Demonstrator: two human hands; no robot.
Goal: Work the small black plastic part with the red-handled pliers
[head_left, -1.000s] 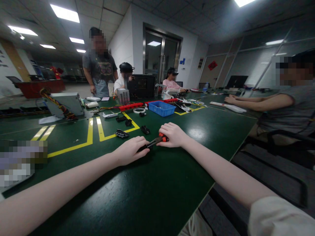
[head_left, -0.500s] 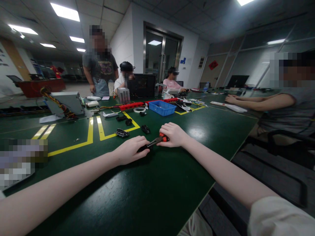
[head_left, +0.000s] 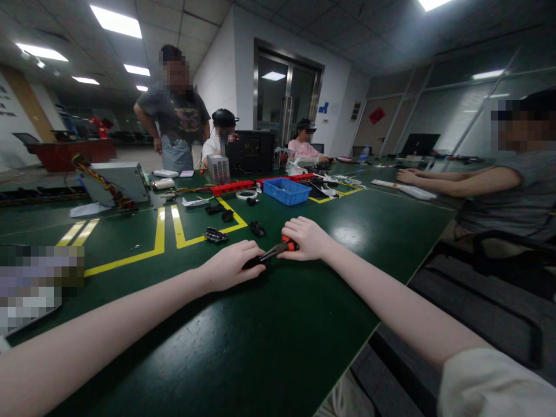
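Note:
My right hand (head_left: 305, 238) is closed around the red and black handles of a pair of long-nose pliers (head_left: 273, 252). Their jaws point left and meet a small black plastic part (head_left: 253, 262). Thumb and fingers of my left hand (head_left: 232, 265) pinch that black part, and much of it is hidden by them. Whether the jaws grip the part or only touch it, I cannot tell. Just beyond my hands lie a black piece (head_left: 257, 228) and another black plastic piece (head_left: 215, 234) on the green table (head_left: 226, 353).
A blue tray (head_left: 286, 191) stands behind my hands, by a red power strip (head_left: 234, 187). Left is a metal power supply (head_left: 113, 182) with loose cables. Yellow tape (head_left: 160, 231) marks the table. A co-worker's forearms (head_left: 460, 184) rest at the right; other people are across the table.
My hands, the pliers and the black part stay almost still. The standing person at the back has shifted posture, one elbow now out to the side.

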